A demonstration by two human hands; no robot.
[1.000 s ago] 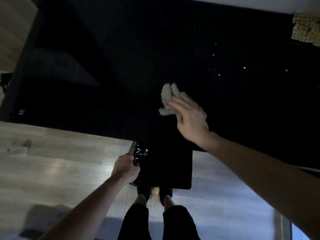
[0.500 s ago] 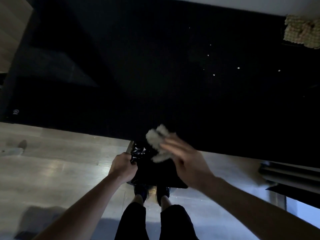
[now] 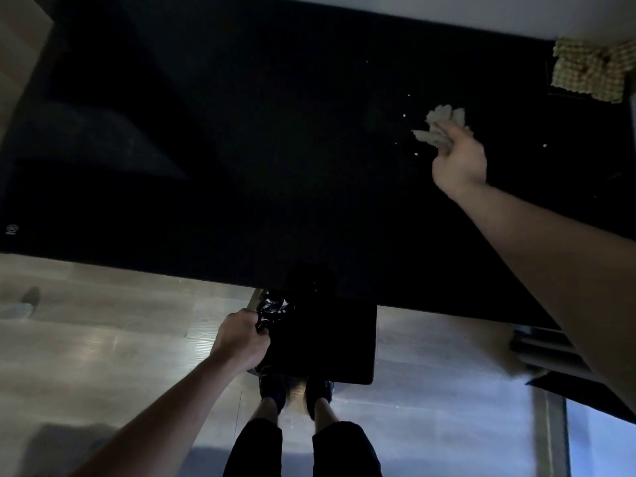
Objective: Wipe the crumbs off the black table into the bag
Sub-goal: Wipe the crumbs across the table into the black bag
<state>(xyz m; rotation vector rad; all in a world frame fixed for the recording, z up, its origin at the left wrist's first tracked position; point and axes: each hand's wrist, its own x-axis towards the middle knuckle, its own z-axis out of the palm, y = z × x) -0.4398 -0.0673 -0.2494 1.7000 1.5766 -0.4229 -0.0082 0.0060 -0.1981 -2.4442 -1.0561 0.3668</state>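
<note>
The black table (image 3: pixel 241 149) fills the upper part of the view. Small white crumbs (image 3: pixel 415 154) are scattered on its right side. My right hand (image 3: pixel 459 163) is out over that right side, shut on a crumpled grey cloth (image 3: pixel 440 127) that sits among the crumbs. Below the table's near edge hangs a black bag (image 3: pixel 323 342), its mouth facing up. My left hand (image 3: pixel 241 339) grips the bag's crinkled left rim. A few pale specks show on that rim.
A yellow checked cloth (image 3: pixel 592 72) lies at the table's far right corner. Pale wooden floor (image 3: pixel 103 321) runs under the near edge. My own legs and shoes (image 3: pixel 296 394) stand just behind the bag. Dark objects lie on the floor at right (image 3: pixel 550 352).
My right hand carried the cloth down to the bag at the table's near edge, then swung up and right to the crumbs. The left hand stayed on the bag.
</note>
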